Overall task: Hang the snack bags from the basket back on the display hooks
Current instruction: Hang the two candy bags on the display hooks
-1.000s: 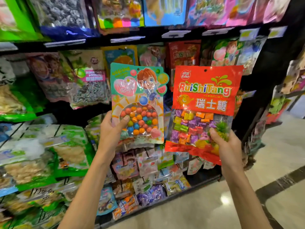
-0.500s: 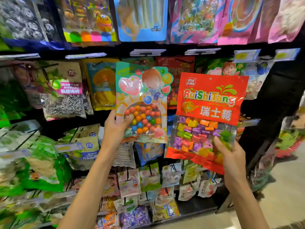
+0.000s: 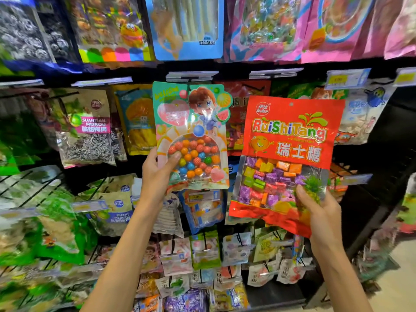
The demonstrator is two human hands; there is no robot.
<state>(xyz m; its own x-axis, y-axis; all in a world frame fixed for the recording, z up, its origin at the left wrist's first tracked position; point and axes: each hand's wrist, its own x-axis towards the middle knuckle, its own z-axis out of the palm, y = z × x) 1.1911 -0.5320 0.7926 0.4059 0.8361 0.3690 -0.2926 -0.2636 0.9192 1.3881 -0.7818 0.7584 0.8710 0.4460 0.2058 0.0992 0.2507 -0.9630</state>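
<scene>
My left hand (image 3: 157, 174) grips the lower left corner of a teal and pink gumball bag (image 3: 193, 122), thumb on its front. The bag's top edge reaches up to a display hook with a clear price tag (image 3: 191, 75). My right hand (image 3: 315, 210) holds the lower right corner of a red RuiShiTang candy bag (image 3: 290, 140), upright and in front of the rack. Behind it hang more red bags of the same kind (image 3: 238, 122). The basket is out of view.
Rows of hanging snack bags fill the dark rack: a plum bag (image 3: 87, 127) to the left, a blue bag (image 3: 186, 30) above, small packets (image 3: 202, 251) below. A second hook tag (image 3: 275, 72) sits over the red bags. Pale floor (image 3: 400, 278) lies at lower right.
Both bags have risen and moved closer to the rack. The gumball bag's top now reaches the hook tag; the view has tilted upward.
</scene>
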